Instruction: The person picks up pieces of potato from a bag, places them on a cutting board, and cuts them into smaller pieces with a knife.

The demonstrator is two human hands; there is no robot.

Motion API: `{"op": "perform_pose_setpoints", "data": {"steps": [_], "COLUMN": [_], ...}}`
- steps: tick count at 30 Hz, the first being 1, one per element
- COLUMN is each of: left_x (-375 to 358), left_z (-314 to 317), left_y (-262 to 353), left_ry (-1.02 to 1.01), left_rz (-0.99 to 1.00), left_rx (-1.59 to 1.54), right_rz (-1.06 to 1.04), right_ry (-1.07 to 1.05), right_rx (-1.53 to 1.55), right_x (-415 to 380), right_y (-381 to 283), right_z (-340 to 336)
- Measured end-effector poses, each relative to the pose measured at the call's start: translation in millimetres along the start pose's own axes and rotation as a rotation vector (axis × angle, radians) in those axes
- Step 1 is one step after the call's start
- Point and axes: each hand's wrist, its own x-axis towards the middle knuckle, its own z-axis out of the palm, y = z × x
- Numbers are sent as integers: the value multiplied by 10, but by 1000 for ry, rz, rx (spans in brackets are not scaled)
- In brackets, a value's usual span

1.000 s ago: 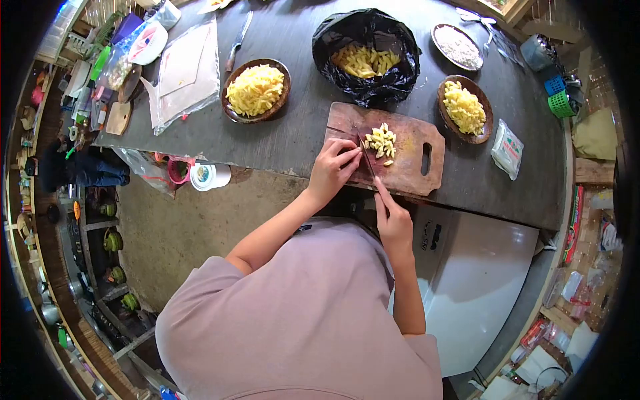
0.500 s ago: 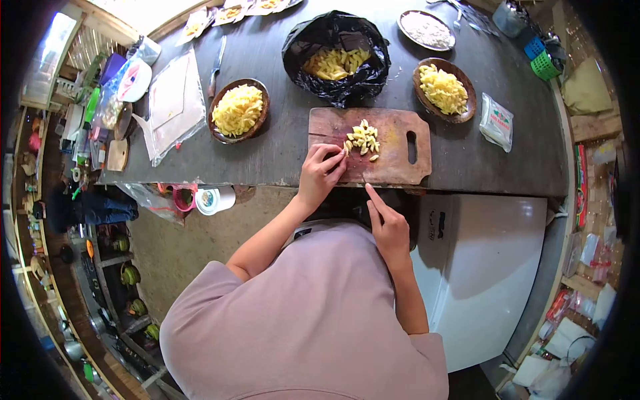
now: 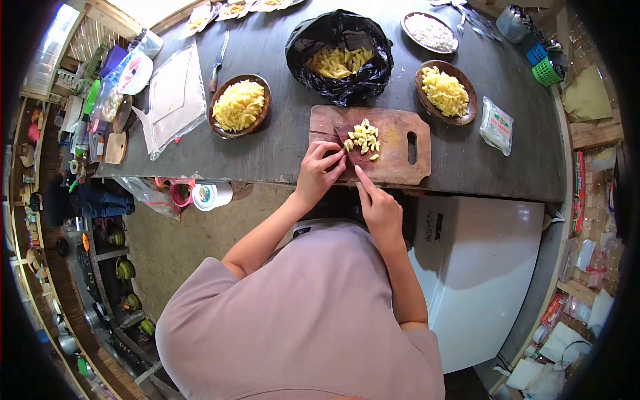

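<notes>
A wooden cutting board point(image 3: 393, 170) lies at the table's near edge with small pale-yellow food pieces point(image 3: 365, 135) heaped on it. My left hand point(image 3: 319, 172) rests at the board's lower left, fingertips pinched together beside the pieces; what they hold is too small to name. My right hand point(image 3: 381, 212) is closed on a knife point(image 3: 341, 139), index finger stretched along it; the handle is hidden and the thin blade points up and left past my left fingertips. Beyond the board stands a black plastic bag point(image 3: 380, 73), rolled open around thicker yellow pieces.
Brown bowls of yellow strips flank the bag, one left point(image 3: 239, 107) and one right point(image 3: 445, 92). A plate of white powder point(image 3: 430, 32) and a white packet point(image 3: 496, 127) are on the right. Another knife point(image 3: 218, 63) lies left. A white appliance point(image 3: 487, 267) stands under the table.
My right hand has moved up and left onto the board's near edge, bringing the blade beside my left fingertips. My left hand stays nearly in place.
</notes>
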Motion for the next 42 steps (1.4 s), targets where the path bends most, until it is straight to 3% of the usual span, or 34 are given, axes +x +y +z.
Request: {"op": "perform_pose_setpoints", "data": {"steps": [4,10,13,17,22,32,35,42], "left_x": [-26,-38,-32,-5,-59,-65,-45,-56], "left_z": [-5,-5,-4,-17,-26,-43,2,-9], "left_y": [-18,-16,-9,-64,-39,-20,-37,7], "left_ry": [3,14,17,10,9,15,39,35], "left_rz": [17,-17,-19,24,-6,-39,-23,-42], "left_rx": [-14,-69,-75,-63,-62,-93,-100,-89], "right_rz": [70,134,143,43,62,42,156,191], "right_ry": [-76,-20,-54,57,-33,-62,-134,-106], "right_rx": [37,162,188,305,184,257,334,383], "right_x": [-95,-644,-534,-398,-421,-167,36,-639], "right_y": [-65,45,44,9,-20,-29,-62,28], "right_z": [-106,-248,-248,-215,-240,-78,-58,-314]}}
